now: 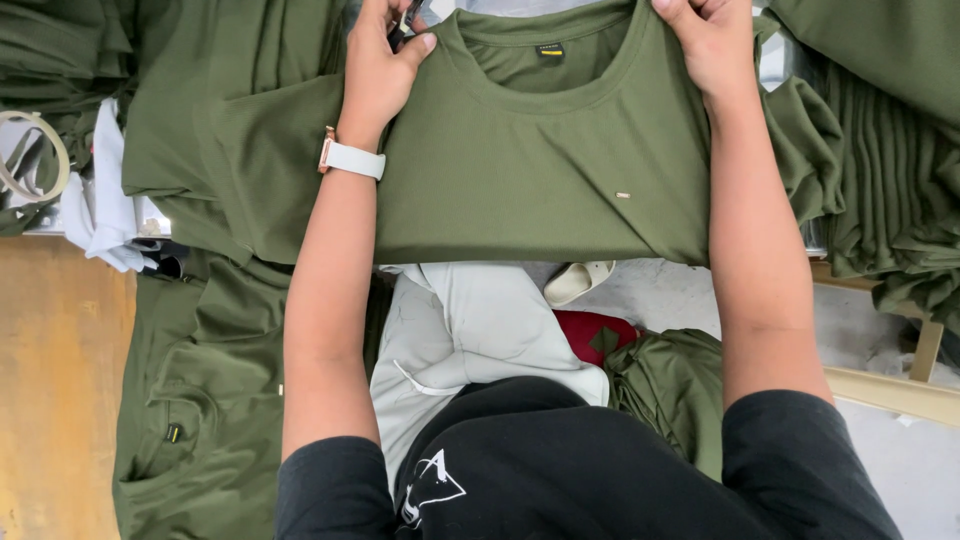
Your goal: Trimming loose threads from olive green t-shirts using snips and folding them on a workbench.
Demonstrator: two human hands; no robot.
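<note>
I am holding the olive green T-shirt (540, 180) flat in front of me, toward 12 o'clock. My left hand (375, 70) is pinching its shoulder at 11 o'clock, fingers closed on the cloth. My right hand (712, 45) is gripping the other shoulder at 1 o'clock.

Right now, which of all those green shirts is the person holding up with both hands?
The green shirt in the middle, neck hole facing up. The left hand and right hand pinch its shoulders; the other green shirts lie in piles at the sides.
</note>
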